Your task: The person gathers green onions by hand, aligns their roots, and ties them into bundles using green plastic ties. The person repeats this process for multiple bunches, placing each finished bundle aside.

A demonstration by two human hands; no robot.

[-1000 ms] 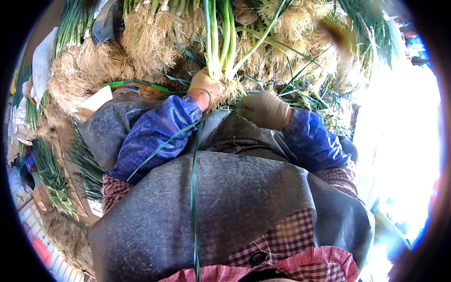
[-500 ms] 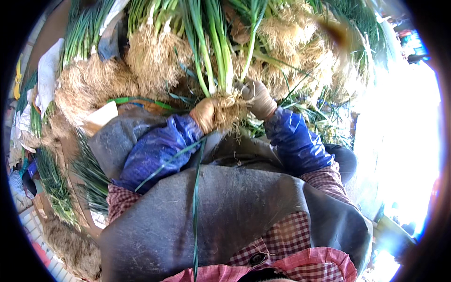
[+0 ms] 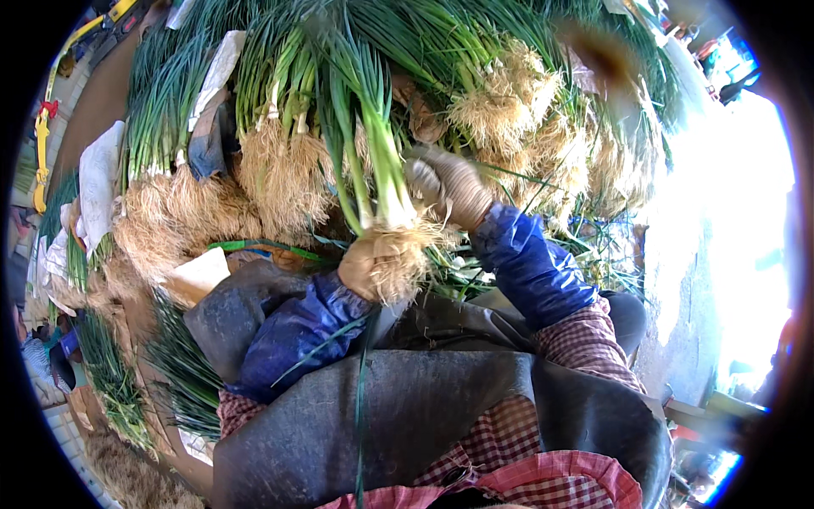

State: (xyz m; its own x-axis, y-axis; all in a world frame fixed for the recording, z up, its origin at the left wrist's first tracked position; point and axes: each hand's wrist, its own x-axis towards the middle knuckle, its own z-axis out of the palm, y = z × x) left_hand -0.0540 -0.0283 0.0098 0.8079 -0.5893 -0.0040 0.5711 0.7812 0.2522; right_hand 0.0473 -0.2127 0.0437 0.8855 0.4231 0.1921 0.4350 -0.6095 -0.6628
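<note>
In front of my lap is a small bunch of green onions, its white stalk ends and stringy tan roots toward me and green leaves pointing away. My gloved left hand is closed round the root end from the left. Just right of the stalks, my gloved right hand has partly curled fingers, smeared by motion. Whether those fingers grip a stalk cannot be made out. A long green leaf hangs down over my grey apron.
Beyond my hands lie large bundles of green onions, roots facing me, with more root clumps at the right. Loose leaves litter the ground by my right arm. More onions lie at my left, near a pale block.
The bunch and my left hand sit lower in view. A single stalk at my right hand no longer stands apart from the bunch. My right hand has turned, its fingers now beside the stalks.
</note>
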